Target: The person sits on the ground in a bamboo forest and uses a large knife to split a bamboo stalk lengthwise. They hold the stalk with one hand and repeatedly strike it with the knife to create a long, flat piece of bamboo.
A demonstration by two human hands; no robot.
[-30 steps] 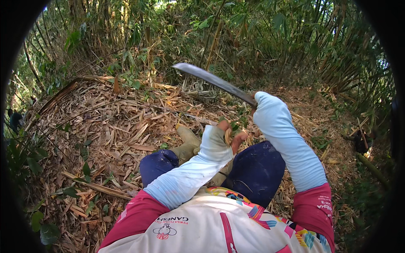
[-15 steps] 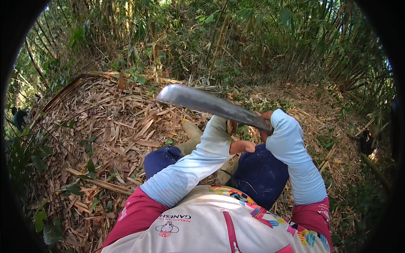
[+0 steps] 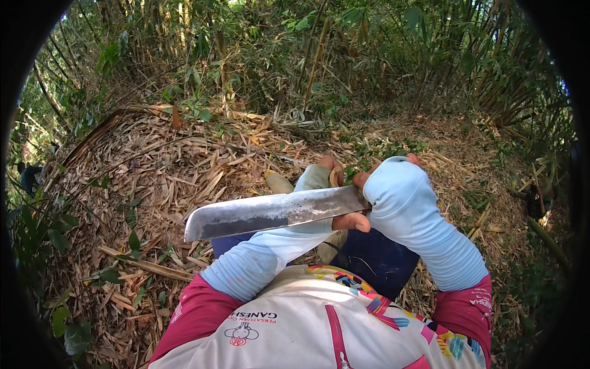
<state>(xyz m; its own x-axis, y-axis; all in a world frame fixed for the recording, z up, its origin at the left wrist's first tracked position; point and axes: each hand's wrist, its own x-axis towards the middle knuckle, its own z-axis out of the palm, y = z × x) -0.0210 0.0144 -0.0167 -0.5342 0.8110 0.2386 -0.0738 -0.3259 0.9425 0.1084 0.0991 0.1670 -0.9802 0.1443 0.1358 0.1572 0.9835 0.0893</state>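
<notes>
My right hand grips a machete by its handle, which the hand and its pale blue sleeve hide. The machete's broad grey blade points left, lying across the view over my left wrist and sleeve. My left hand is partly covered by the blade. Its thumb sticks out below the blade's lower edge, and its bent fingers show above. Beside those fingers a small curved tan piece is visible; its kind is unclear. My legs in dark blue trousers and a muddy boot are beneath my arms.
Dry bamboo leaves cover the ground, with a split bamboo length lying at left. Dense bamboo and undergrowth stand ahead. A dark-clothed person is partly visible at far left. A green pole slants at far right.
The machete blade has swung down and toward me, its tip moving lower and left, and now covers part of my left hand. My right wrist has turned; my left arm has barely moved.
</notes>
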